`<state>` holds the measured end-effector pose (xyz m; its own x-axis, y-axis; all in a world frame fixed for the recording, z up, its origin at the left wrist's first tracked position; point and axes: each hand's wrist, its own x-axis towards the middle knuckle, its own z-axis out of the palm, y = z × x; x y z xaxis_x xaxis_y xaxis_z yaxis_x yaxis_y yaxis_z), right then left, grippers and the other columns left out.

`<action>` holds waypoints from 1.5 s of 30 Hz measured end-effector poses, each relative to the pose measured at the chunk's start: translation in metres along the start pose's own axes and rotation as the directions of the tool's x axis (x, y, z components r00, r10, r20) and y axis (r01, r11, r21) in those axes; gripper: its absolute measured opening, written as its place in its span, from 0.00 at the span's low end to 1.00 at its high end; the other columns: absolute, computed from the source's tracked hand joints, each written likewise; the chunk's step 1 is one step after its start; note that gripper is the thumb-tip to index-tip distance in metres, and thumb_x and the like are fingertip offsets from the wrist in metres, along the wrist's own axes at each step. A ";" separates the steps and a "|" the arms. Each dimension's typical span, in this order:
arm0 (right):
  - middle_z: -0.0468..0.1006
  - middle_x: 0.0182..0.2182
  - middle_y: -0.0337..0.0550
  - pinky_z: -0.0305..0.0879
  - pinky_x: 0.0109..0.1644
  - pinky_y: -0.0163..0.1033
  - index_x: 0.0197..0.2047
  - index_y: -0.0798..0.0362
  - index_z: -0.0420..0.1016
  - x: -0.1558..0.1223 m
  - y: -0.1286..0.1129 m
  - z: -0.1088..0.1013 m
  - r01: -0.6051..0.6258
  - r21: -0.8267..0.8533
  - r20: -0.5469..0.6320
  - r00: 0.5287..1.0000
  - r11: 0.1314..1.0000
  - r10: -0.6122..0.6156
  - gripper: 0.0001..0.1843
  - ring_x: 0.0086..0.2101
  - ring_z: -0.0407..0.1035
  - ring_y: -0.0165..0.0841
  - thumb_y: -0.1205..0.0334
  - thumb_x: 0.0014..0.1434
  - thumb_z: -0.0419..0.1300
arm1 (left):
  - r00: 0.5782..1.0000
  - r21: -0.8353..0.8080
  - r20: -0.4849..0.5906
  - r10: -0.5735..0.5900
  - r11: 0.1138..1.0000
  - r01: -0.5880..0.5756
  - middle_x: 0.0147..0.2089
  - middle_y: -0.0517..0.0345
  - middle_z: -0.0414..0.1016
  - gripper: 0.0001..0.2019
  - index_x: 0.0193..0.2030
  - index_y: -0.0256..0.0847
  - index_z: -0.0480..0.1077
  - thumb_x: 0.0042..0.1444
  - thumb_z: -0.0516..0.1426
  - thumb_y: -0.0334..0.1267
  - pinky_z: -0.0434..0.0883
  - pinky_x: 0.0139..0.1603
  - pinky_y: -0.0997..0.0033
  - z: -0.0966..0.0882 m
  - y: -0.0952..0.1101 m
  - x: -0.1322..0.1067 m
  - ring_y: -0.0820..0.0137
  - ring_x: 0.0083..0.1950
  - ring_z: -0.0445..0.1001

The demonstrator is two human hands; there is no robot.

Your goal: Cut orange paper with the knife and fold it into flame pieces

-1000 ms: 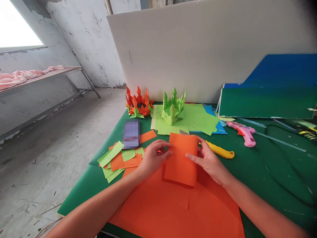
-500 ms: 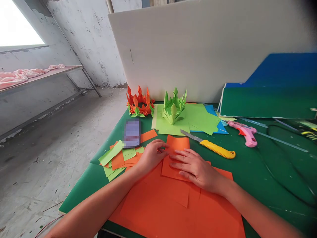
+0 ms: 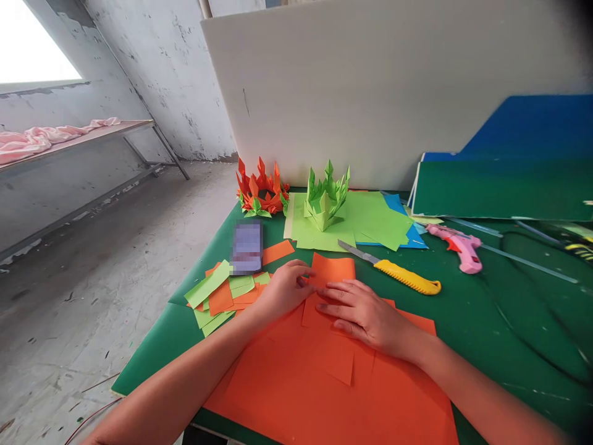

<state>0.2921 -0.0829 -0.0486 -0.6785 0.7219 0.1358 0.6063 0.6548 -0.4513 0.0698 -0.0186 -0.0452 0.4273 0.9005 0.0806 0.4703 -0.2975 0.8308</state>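
A small folded orange paper (image 3: pixel 334 272) lies on a large orange sheet (image 3: pixel 296 383) on the green table (image 3: pixel 486 309). My right hand (image 3: pixel 364 312) lies flat on the small paper with fingers stretched out, pressing it down. My left hand (image 3: pixel 282 289) rests at the paper's left edge, its fingers curled and pinching that edge. Only the paper's top part shows beyond my hands.
A yellow-handled cutter (image 3: pixel 398 274) lies just behind my hands, and a pink glue gun (image 3: pixel 458 247) further right. Green and orange paper scraps (image 3: pixel 220 295) and a phone (image 3: pixel 247 246) lie left. Orange (image 3: pixel 260 190) and green (image 3: pixel 325 196) folded crowns stand before a white board (image 3: pixel 393 86).
The small orange paper was held up between both hands; it now lies flat on the big sheet. My right hand moved left onto it and presses it down.
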 end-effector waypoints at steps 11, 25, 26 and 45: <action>0.63 0.66 0.40 0.51 0.66 0.59 0.63 0.39 0.67 0.000 0.001 0.002 -0.015 -0.019 0.011 1.000 1.000 0.015 0.21 0.65 0.54 0.46 0.52 0.70 0.48 | 0.995 -0.001 0.096 -0.031 1.000 0.031 0.49 0.52 0.73 0.15 0.45 0.42 0.78 0.48 0.63 0.35 0.72 0.31 0.74 -0.007 0.000 -0.001 0.73 0.32 0.75; 0.63 0.66 0.41 0.51 0.66 0.59 0.63 0.41 0.68 -0.001 0.001 0.005 -0.011 -0.093 -0.032 0.999 0.996 0.008 0.21 0.65 0.54 0.44 0.55 0.71 0.47 | 0.993 0.120 0.105 -0.059 0.992 0.046 0.50 0.56 0.74 0.15 0.49 0.41 0.76 0.53 0.60 0.33 0.71 0.34 0.76 -0.006 0.007 -0.003 0.75 0.34 0.73; 0.63 0.66 0.41 0.51 0.66 0.58 0.63 0.41 0.67 -0.001 0.001 0.005 -0.012 -0.094 -0.031 0.999 0.996 0.009 0.21 0.65 0.54 0.44 0.55 0.71 0.47 | 0.993 0.135 0.104 -0.061 0.990 0.047 0.50 0.56 0.74 0.15 0.49 0.41 0.76 0.53 0.60 0.32 0.71 0.34 0.76 -0.006 0.009 -0.004 0.75 0.34 0.73; 0.62 0.66 0.42 0.58 0.63 0.57 0.64 0.40 0.67 0.000 -0.002 0.002 0.040 -0.128 -0.068 0.997 0.991 -0.049 0.21 0.63 0.58 0.44 0.61 0.69 0.51 | 0.983 0.277 0.173 0.056 0.955 -0.103 0.42 0.58 0.73 0.12 0.41 0.39 0.78 0.52 0.58 0.25 0.70 0.33 0.77 -0.001 0.014 -0.010 0.76 0.32 0.72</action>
<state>0.2899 -0.0845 -0.0495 -0.6777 0.7026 0.2171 0.6269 0.7063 -0.3288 0.0715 -0.0310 -0.0343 0.5804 0.8138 0.0302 0.6189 -0.4649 0.6331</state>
